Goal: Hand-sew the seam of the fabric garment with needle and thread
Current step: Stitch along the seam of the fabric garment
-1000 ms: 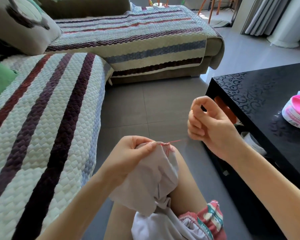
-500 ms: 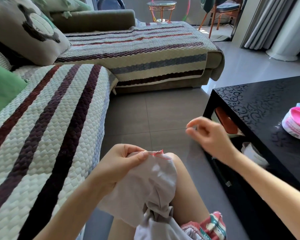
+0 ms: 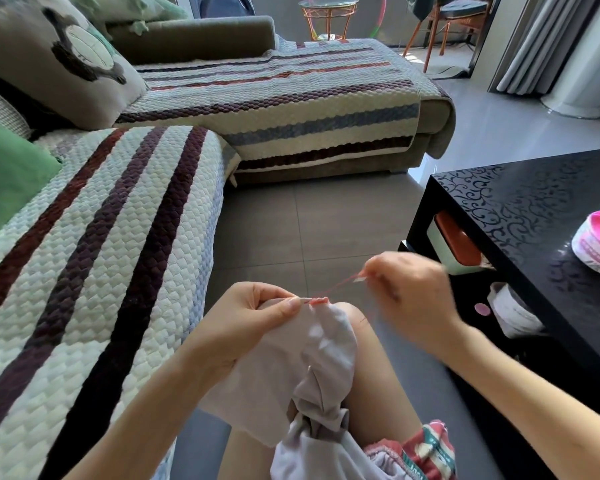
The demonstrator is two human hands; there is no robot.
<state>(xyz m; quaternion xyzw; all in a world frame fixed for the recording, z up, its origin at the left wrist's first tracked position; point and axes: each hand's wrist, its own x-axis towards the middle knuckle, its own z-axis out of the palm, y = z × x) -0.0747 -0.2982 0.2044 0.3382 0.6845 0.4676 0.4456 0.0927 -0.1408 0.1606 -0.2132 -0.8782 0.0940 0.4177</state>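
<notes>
A pale lilac garment [image 3: 305, 368] lies draped over my knee, its seam edge marked by a short row of red stitches [image 3: 318, 301]. My left hand [image 3: 253, 317] pinches the fabric just left of those stitches. A red thread [image 3: 340, 284] runs up and to the right from the seam to my right hand [image 3: 409, 289], which is blurred by motion. That hand's fingertips pinch the thread's upper end; the needle itself is too blurred to make out.
A striped quilted sofa [image 3: 94, 258] fills the left side and the back. A black coffee table [image 3: 541, 216] stands to the right, with a pink and white tub [image 3: 596, 244] on top and boxes on its lower shelf. Grey floor tiles [image 3: 309, 220] lie between.
My right hand dropped from above the seam toward the fabric, and now draws the red thread out to the right. The left hand kept its hold on the garment.
</notes>
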